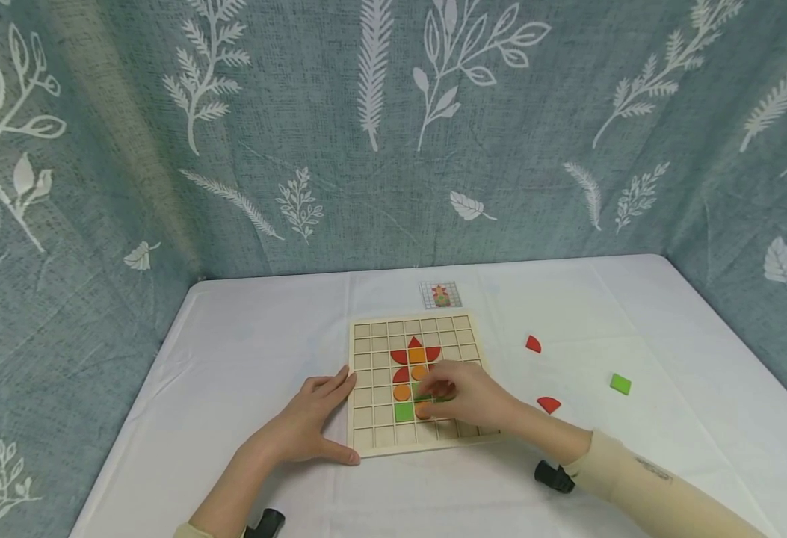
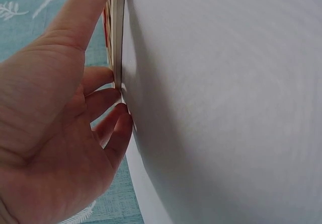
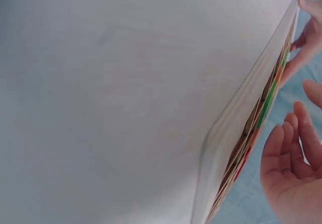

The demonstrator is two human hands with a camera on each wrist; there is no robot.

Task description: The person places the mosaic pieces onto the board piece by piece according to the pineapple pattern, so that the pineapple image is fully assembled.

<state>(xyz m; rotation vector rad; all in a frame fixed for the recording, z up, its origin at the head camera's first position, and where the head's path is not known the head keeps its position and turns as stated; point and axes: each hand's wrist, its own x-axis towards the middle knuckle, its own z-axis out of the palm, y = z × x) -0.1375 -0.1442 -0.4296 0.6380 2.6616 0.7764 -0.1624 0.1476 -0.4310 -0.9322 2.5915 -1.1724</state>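
A wooden grid board (image 1: 373,439) lies on the table, with red, orange and green pieces in its cells. My left hand (image 1: 309,422) rests at its left side, fingertips against the left edge and thumb at the near corner. In the left wrist view, that hand (image 2: 60,108) has its fingers spread along the board's side. Over the board's middle, my right hand (image 1: 467,392) has its thumb and forefinger apart, close to an orange round piece (image 1: 423,410) and a green square (image 1: 403,412). The right wrist view shows this hand (image 3: 297,173) with loosely bent fingers; no piece is visible in it.
Two red quarter-circle pieces (image 1: 549,404) and a green square piece (image 1: 620,384) lie on the white cloth right of the board. Behind it sits a small pattern card (image 1: 441,295). A teal leaf-print curtain (image 1: 339,217) hangs around the table.
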